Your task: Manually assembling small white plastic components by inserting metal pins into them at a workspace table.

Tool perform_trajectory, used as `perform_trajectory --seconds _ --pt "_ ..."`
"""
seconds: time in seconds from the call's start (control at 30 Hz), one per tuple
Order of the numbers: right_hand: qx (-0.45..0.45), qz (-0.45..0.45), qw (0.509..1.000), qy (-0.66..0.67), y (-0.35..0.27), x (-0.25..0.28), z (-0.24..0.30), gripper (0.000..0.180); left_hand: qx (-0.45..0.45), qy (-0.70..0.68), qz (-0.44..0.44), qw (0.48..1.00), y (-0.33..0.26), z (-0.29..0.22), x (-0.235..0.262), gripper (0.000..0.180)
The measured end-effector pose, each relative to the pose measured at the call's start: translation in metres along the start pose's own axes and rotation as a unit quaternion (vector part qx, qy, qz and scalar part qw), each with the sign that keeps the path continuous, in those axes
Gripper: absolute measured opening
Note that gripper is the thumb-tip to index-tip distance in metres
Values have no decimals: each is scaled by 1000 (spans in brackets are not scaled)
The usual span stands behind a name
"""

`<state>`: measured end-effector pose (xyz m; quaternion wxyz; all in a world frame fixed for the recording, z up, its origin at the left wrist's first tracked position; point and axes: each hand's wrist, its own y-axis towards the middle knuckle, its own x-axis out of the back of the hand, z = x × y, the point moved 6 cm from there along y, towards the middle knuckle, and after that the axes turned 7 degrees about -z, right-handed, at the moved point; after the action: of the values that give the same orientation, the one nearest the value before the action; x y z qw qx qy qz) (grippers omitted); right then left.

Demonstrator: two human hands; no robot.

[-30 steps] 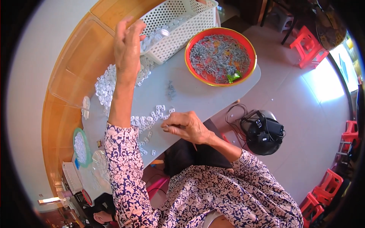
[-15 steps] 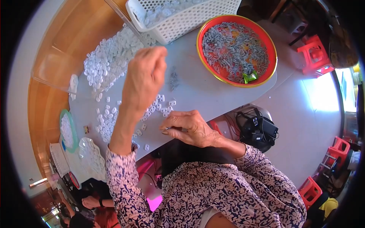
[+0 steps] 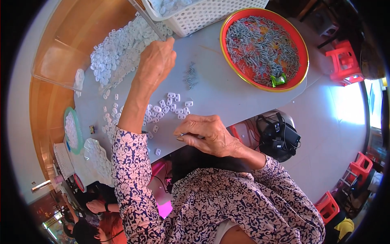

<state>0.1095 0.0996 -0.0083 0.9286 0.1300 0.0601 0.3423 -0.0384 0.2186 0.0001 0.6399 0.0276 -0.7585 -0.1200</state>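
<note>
My left hand is stretched to the far side of the table, fingers curled in beside the large heap of small white plastic pieces. Its knuckles hide the fingertips, so anything in them does not show. Nearer me, at the table's front edge, my right hand pinches a small silvery screw between thumb and forefinger. Loose white two-holed pieces lie between both hands. A small cluster of grey screws rests to the right of my left hand.
A red round tray with a gold rim holds many grey screws and a green wrapper. A white perforated basket stands at the back. Left are a green-rimmed basket and a bag of white pieces. Another person's hand shows lower left.
My left hand has turned over and reached farther toward the heap and basket. The right hand keeps its pinch in nearly the same spot. The view has shifted slightly.
</note>
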Motion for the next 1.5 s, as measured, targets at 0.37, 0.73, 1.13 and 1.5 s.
perform_trajectory --seconds 0.37,0.73,1.13,1.5 --pt "8 -1 1000 2 1 -1 3 19 -57 -58 -42 996 -18 15 -1 24" --pt "4 5 1000 -11 4 1 5 18 4 -54 5 999 -21 14 8 17" --pt "20 -7 999 -41 3 -1 4 17 43 -99 -216 970 36 -27 113 10" --pt "-12 -49 996 -67 6 14 -2 14 -26 -145 -119 982 -72 -9 34 6"
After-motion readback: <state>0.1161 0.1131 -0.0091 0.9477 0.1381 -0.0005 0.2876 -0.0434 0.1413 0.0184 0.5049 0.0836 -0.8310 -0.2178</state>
